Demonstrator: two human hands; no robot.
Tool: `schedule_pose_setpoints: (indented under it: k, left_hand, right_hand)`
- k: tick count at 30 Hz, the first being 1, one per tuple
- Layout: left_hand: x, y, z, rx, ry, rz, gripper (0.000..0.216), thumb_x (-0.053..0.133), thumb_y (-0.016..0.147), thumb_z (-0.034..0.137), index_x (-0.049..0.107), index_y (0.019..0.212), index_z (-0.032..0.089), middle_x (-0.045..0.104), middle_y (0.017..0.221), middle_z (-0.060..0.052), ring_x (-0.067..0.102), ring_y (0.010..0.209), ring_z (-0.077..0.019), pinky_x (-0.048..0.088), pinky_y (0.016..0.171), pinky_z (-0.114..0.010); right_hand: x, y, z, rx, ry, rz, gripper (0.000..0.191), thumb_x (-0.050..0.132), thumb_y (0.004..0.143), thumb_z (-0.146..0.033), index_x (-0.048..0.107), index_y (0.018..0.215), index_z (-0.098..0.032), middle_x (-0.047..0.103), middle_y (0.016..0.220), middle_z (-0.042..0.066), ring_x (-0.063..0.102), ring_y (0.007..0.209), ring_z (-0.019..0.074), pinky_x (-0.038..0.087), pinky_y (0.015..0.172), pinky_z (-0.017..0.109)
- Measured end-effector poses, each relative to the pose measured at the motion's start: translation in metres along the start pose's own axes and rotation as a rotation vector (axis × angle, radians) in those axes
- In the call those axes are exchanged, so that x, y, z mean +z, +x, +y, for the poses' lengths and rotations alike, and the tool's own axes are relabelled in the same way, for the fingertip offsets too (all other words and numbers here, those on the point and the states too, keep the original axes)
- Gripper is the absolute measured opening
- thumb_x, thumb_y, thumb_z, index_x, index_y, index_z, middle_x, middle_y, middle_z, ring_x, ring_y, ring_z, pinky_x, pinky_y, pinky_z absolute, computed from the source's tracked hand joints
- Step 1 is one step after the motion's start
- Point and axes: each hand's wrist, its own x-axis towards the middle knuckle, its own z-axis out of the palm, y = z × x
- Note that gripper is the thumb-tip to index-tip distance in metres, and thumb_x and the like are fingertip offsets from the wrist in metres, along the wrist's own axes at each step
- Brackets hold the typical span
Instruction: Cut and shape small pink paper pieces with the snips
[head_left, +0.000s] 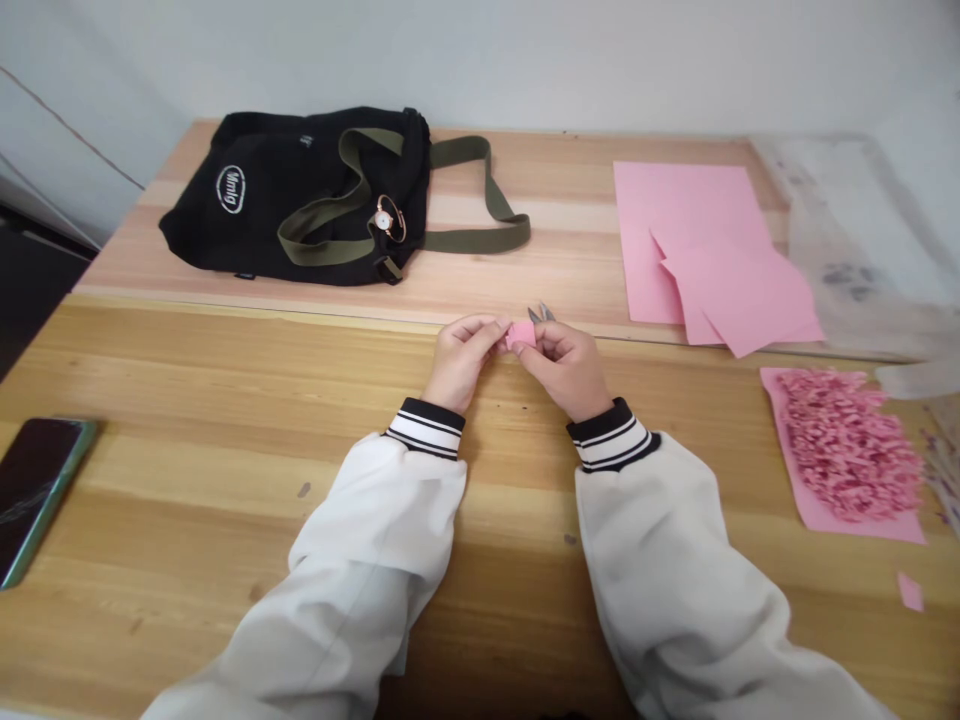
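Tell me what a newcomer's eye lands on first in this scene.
First, the two hands at the table's middle: the left hand and right hand pinch a small pink paper piece between them, with metal tips showing just above the right hand. Next, the black bag with olive straps at the far left, a wristwatch lying on it. To the right lie pink paper sheets and a heap of pink paper bits.

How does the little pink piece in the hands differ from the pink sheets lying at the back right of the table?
The pink piece is tiny and pinched between the left hand and right hand; the pink sheets are large and lie flat on the table, untouched. The piece is single; the sheets overlap, with cut, angled edges. Metal tips, seemingly scissors, show just behind the piece, none by the sheets. Both share the same pink colour.
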Motion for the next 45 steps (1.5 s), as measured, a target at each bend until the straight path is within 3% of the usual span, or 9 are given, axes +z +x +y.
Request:
schedule_pose_setpoints:
  k: [11,19,45]
  left_hand:
    - [-0.0021,0.0014,-0.0028,0.025,0.056,0.013,0.028,0.081,0.061,0.035,0.063,0.054,0.014,0.057,0.054,0.002,0.049,0.056,-0.0060,0.041,0.060,-0.021]
    - [-0.0020,0.0019,-0.0036,0.034,0.060,0.007,0.033,0.083,0.056,0.042,0.065,0.054,0.014,0.058,0.054,0.002,0.049,0.056,-0.0059,0.040,0.060,-0.021]
    - [-0.0028,0.0014,-0.0040,0.029,0.097,0.019,0.033,0.081,0.059,0.040,0.062,0.054,0.013,0.056,0.053,0.003,0.049,0.056,-0.0059,0.040,0.060,-0.021]
  right_hand:
    - [0.0007,0.0000,-0.0002,0.004,0.012,0.016,0.020,0.065,0.073,-0.029,0.055,0.059,-0.019,0.047,0.052,-0.004,0.045,0.054,0.0102,0.051,0.062,0.032]
    - [0.0007,0.0000,-0.0022,0.022,-0.024,0.028,0.023,0.064,0.072,-0.035,0.053,0.059,-0.020,0.040,0.050,-0.005,0.039,0.052,0.0092,0.044,0.053,0.028]
    - [0.0008,-0.0001,-0.0031,0.045,0.026,0.025,0.017,0.065,0.072,-0.025,0.056,0.058,-0.019,0.052,0.053,-0.003,0.052,0.058,0.0128,0.053,0.066,0.034]
